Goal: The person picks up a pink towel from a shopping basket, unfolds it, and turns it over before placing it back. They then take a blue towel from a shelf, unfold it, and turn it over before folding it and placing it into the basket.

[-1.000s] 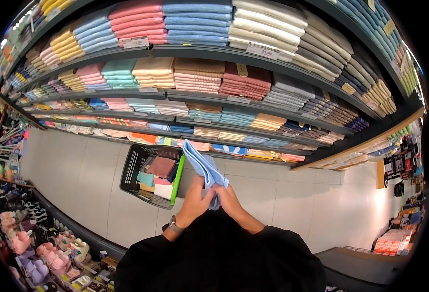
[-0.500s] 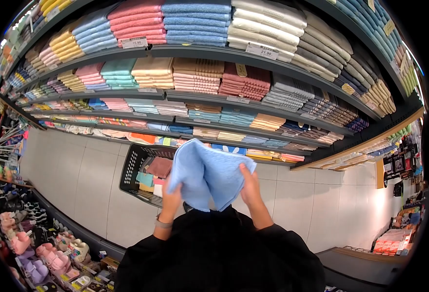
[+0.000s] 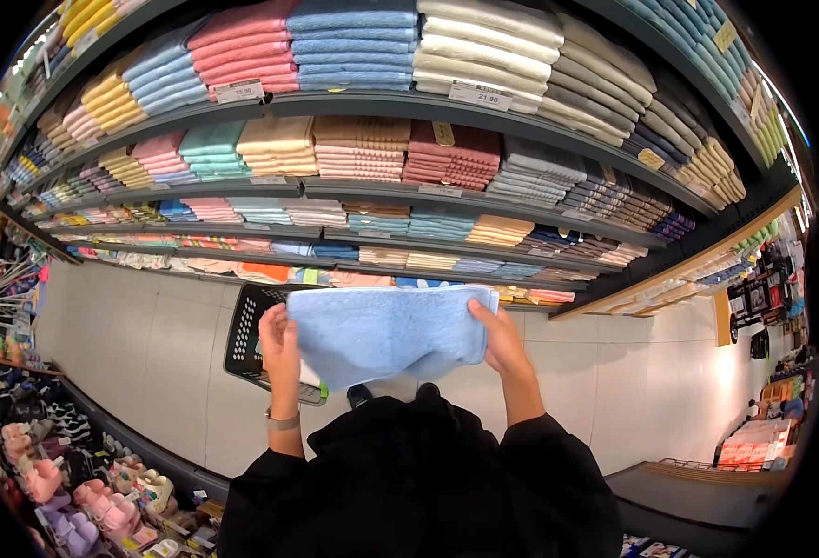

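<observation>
A light blue towel [image 3: 386,330] is spread out in front of my body, its top edge nearly straight and its lower edge sagging. My left hand [image 3: 280,346] is at the towel's left edge with curled fingers, gripping it there. At the opposite end, my right hand [image 3: 502,346] pinches the upper right corner, thumb on the front face and fingers behind. Partly behind the towel, on the floor, stands a black basket [image 3: 242,335]; most of what lies in it is hidden.
Shelves ahead hold folded towels, including a blue stack [image 3: 354,42] and a white stack [image 3: 488,51] above price tags [image 3: 479,96]. Slippers [image 3: 107,507] fill a display at lower left. My shoes [image 3: 360,396] are on the tiled floor [image 3: 558,381]. A counter-like edge [image 3: 698,479] stands at lower right.
The towel has gone from folded in at the middle to stretched out wide. My hands have moved apart, the left one leftward and the right one slightly rightward. The towel now covers the basket's contents.
</observation>
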`<state>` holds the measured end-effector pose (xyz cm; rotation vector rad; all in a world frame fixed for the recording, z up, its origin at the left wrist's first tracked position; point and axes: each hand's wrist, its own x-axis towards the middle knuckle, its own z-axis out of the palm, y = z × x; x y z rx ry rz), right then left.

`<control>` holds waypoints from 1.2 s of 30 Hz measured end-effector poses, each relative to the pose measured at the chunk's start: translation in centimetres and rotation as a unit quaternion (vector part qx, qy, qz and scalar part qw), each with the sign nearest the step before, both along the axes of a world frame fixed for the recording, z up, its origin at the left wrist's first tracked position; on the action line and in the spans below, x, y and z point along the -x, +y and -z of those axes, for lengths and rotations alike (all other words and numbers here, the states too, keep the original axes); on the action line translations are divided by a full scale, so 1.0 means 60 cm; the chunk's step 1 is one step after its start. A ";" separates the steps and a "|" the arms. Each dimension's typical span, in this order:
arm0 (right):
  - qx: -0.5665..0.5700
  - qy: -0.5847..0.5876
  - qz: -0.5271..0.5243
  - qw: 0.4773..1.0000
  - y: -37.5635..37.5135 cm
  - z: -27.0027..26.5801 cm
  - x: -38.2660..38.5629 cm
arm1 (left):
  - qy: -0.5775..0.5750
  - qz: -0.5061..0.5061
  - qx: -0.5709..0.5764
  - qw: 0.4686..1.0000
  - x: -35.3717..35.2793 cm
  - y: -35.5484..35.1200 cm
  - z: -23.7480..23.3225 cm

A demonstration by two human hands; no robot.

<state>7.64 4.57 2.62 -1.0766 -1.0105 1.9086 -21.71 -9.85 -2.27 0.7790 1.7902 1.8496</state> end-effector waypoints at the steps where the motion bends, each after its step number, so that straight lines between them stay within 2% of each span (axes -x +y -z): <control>1: 0.038 0.032 0.000 0.999 -0.005 -0.004 0.009 | 0.082 0.002 0.022 0.996 -0.009 0.002 -0.008; 2: 0.038 0.032 -0.001 0.999 -0.007 -0.003 0.018 | 0.202 -0.015 0.028 0.979 -0.016 0.004 0.003; 4: 0.101 0.109 -0.006 0.989 -0.015 0.005 0.035 | 0.261 0.072 0.037 0.962 -0.061 0.009 -0.031; 6: 0.097 0.111 -0.017 0.989 -0.029 0.028 0.058 | 0.246 0.186 0.057 0.950 -0.123 0.016 -0.036; 8: 0.092 0.115 -0.027 0.989 -0.047 0.044 0.077 | 0.239 0.239 0.050 0.940 -0.180 0.027 -0.045; 12: 0.059 0.061 -0.073 0.994 -0.082 0.060 0.090 | 0.264 0.253 0.080 0.927 -0.200 0.028 -0.045; 14: 0.037 0.071 -0.070 0.994 -0.092 0.050 0.092 | 0.226 0.286 0.065 0.929 -0.187 0.032 -0.046; 18: 0.035 0.073 -0.094 0.992 -0.088 0.076 0.078 | 0.216 0.266 0.031 0.939 -0.197 0.038 -0.039; 20: -0.008 -0.003 -0.146 0.989 -0.086 0.096 0.076 | 0.223 0.223 0.036 0.948 -0.202 0.037 -0.035; 21: -0.008 -0.002 -0.146 0.989 -0.087 0.089 0.079 | 0.224 0.223 0.036 0.948 -0.202 0.038 -0.032; 23: -0.061 0.008 -0.163 0.985 -0.094 0.072 0.086 | 0.297 0.187 0.064 0.934 -0.199 0.039 -0.024; 27: -0.042 -0.009 -0.150 0.988 -0.097 0.044 0.089 | 0.299 0.167 0.057 0.938 -0.185 0.042 0.004; 29: -0.057 -0.077 -0.170 0.981 -0.081 0.040 0.081 | 0.177 0.181 0.034 0.967 -0.162 0.045 0.021; 30: -0.056 -0.076 -0.169 0.981 -0.068 0.042 0.075 | 0.177 0.182 0.034 0.967 -0.147 0.042 0.030; 32: -0.117 -0.097 -0.153 0.977 -0.034 0.049 0.052 | 0.039 0.188 0.066 0.979 -0.106 0.032 0.044; 34: -0.104 -0.185 -0.158 0.965 0.006 0.035 0.011 | -0.132 0.137 0.015 0.982 -0.066 0.025 0.041; 35: -0.020 -0.018 -0.050 0.998 0.017 0.025 -0.006 | -0.225 0.083 -0.018 0.971 -0.052 0.021 0.031; 36: 0.064 0.150 0.060 0.985 0.028 0.003 -0.023 | -0.316 0.027 -0.051 0.947 -0.039 0.018 0.006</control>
